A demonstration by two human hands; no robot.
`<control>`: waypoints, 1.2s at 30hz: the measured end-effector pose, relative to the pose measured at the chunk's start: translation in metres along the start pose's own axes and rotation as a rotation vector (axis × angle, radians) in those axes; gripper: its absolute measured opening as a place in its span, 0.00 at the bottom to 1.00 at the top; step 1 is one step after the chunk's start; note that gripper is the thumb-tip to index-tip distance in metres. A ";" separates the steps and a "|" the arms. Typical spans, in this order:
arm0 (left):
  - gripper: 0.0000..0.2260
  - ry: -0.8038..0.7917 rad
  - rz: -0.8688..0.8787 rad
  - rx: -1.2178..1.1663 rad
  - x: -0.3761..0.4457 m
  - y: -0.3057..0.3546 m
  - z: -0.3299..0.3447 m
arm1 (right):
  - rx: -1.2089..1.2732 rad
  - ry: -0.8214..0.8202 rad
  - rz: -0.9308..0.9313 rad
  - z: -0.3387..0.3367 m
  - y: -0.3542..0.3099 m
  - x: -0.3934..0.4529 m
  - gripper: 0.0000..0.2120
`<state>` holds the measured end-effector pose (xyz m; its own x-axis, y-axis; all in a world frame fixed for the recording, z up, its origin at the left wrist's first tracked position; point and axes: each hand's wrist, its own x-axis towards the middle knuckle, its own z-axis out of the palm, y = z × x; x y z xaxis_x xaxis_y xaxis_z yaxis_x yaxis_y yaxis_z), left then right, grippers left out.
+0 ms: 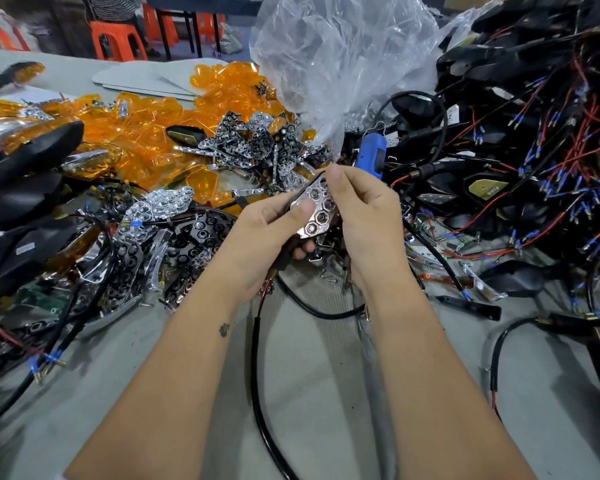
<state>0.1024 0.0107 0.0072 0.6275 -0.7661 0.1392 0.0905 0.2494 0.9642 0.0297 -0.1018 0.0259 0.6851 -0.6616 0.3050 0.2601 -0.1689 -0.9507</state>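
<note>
Messy grey table (309, 375).
Left hand (267, 230) and right hand (364, 216) pinched a shiny plate (317, 209); orange covers (146, 133) lay waiting.

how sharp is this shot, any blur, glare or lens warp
head view: the left hand, right hand and chrome reflector are sharp; left edge and orange stools smear; glare on the reflector and plastic bag; wide-angle bowing at the borders.

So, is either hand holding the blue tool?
No, the left hand and the right hand both hold the chrome honeycomb reflector, while the blue tool lies on the pile beyond them.
</note>
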 end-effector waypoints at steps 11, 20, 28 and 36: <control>0.09 -0.013 0.037 -0.053 0.001 -0.003 0.001 | 0.187 -0.173 0.203 0.008 0.002 -0.005 0.13; 0.15 -0.020 0.079 0.009 0.000 -0.005 0.004 | 0.202 -0.156 0.114 0.006 0.002 -0.006 0.12; 0.16 -0.053 0.108 0.158 -0.003 -0.001 0.006 | 0.154 -0.076 0.074 0.005 0.005 -0.003 0.17; 0.16 -0.055 0.088 0.146 -0.006 -0.001 0.012 | 0.201 -0.008 0.117 0.008 0.005 -0.002 0.18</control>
<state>0.0899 0.0080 0.0084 0.5840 -0.7777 0.2324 -0.0781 0.2311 0.9698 0.0353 -0.0953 0.0207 0.7236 -0.6621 0.1950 0.3088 0.0579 -0.9494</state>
